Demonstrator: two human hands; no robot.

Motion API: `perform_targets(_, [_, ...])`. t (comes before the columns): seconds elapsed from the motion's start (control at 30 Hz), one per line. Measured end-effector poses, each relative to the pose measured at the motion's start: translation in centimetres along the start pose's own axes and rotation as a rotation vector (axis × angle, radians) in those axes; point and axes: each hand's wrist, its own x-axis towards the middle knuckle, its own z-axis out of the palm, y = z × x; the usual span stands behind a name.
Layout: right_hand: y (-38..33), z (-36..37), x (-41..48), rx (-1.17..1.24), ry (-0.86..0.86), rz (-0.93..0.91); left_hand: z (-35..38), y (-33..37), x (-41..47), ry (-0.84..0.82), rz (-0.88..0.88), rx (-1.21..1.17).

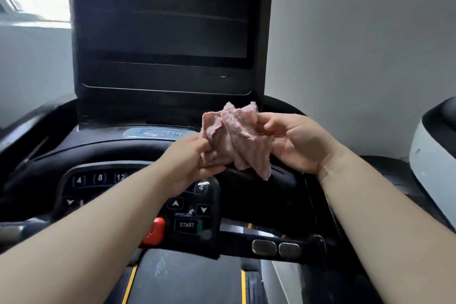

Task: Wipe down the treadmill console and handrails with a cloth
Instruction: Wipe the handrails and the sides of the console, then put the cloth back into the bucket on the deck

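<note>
As left hand point(188, 163) and right hand point(297, 145) pinch cloth point(237, 142) edges, console point(283, 186) seems untouched.

Forearms outstretched, left grip point(188, 161) pinching cloth point(237, 138), right grip point(296, 143) pinching it too

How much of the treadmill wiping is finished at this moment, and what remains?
No surface shows clear signs of wiping; on the dark screen I cannot tell. In hand: the left hand and right hand both pinch the crumpled pink cloth in the air, above the console, touching nothing. Still left, it seems: the screen, the button panel and the handrail with its metal pads.
</note>
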Motion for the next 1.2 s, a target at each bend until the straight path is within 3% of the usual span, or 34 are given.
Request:
perform_targets(0.13, [0.0, 4.7, -2.5, -0.768, 0.275, -0.183, -2.1, -0.5, -4.2, -0.16, -0.014, -0.117])
perform_targets(0.2, [-0.3, 7.2, -3.8, -1.076, 0.373, -0.275, -3.3, -0.2, -6.3, -0.151, -0.002, -0.138])
perform_targets(0.27, [-0.8, 9.8, -5.1, -1.326, 0.382, -0.344, -4.4, -0.2, -8.2, -0.035, 0.071, -0.056])
perform_targets(0.37, [-1.7, 13.4, -7.1, -1.507, 0.298, -0.348, -4.9, 1.1, -11.5, 0.016, 0.361, 0.143])
perform_targets(0.5, [-2.9, 17.7, -9.6, -1.495, 0.178, -0.278, -5.1, 3.7, -15.2, -0.065, 0.521, 0.387])
perform_targets(0.7, [-3.7, 21.7, -11.5, -1.406, 0.33, -0.475, -6.7, 5.8, -18.6, 0.011, 0.54, 0.445])
perform_targets(0.83, [-2.3, 22.0, -12.8, -1.151, 0.099, -0.134, -8.0, 4.7, -19.8, 0.043, 0.506, 0.329])
perform_targets(0.93, [1.2, 21.5, -12.4, -0.945, 0.131, -0.089, -10.0, 2.8, -21.0, -0.101, 0.329, 0.226])
perform_targets(1.03, [5.8, 21.5, -11.3, -0.719, 0.138, 0.017, -13.2, -1.5, -22.0, -0.299, 0.042, 0.356])
perform_targets(1.1, [9.6, 21.6, -10.0, -0.753, 0.109, 0.083, -15.3, -5.4, -22.7, -0.287, -0.043, 0.355])
perform_targets(1.2, [16.2, 22.3, -7.6, -0.881, 0.021, 0.149, -18.6, -12.7, -23.3, -0.072, -0.102, 0.094])
